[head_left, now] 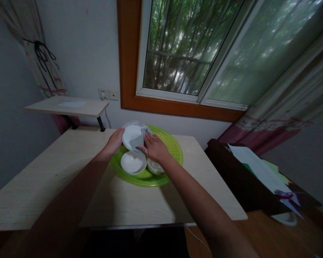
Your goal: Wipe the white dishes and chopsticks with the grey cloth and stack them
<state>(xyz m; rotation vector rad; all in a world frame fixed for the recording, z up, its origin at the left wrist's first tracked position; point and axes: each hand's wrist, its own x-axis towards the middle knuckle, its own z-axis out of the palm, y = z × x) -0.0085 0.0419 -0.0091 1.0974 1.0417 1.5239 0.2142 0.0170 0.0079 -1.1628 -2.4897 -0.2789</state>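
Note:
My left hand (114,142) grips the left rim of a white plate (131,135), held tilted above a green basin (174,147). My right hand (154,147) presses a grey sponge (138,142) against the plate's face, fingers closed on the sponge. Inside the basin, below the plate, sit a white bowl (133,163) and a smaller white bowl (154,167), partly hidden by my right wrist.
The basin stands on a light wooden table (70,179). A small raised shelf (67,105) is at the back left under a wall socket (107,94). A dark desk with papers (258,168) is to the right. A window is behind.

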